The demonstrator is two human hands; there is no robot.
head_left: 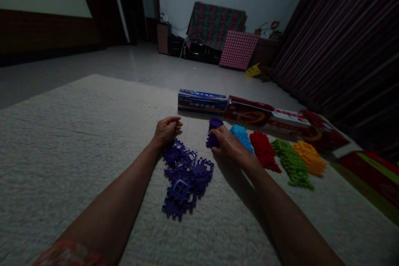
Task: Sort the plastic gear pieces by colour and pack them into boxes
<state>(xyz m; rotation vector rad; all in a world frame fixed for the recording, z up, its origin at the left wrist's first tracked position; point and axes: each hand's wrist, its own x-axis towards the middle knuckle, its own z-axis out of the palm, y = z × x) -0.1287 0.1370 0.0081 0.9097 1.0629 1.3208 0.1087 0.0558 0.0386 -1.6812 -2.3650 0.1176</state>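
My left hand (167, 130) rests on the pale mat at the far left edge of a loose pile of purple interlocking plastic tiles (181, 191). Its fingers are curled in, and nothing shows in them. To the right of the pile, my right hand (227, 143) grips purple interlocking tiles (215, 124) that stand in a small stack, thumb on the near side. How many tiles are under the fingers is hidden. Just beyond that hand lie rows of blue tiles (241, 136), red tiles (264, 151), green tiles (291, 164) and orange tiles (310, 158).
Behind the tiles, a blue carton (202, 103) and dark red cartons (249, 110) form a line across the mat (93, 133). Another red and green box (370, 178) lies at the right. Farther back are a checked panel (239, 50), a cloth-covered object (216, 25) and a curtain (339, 33).
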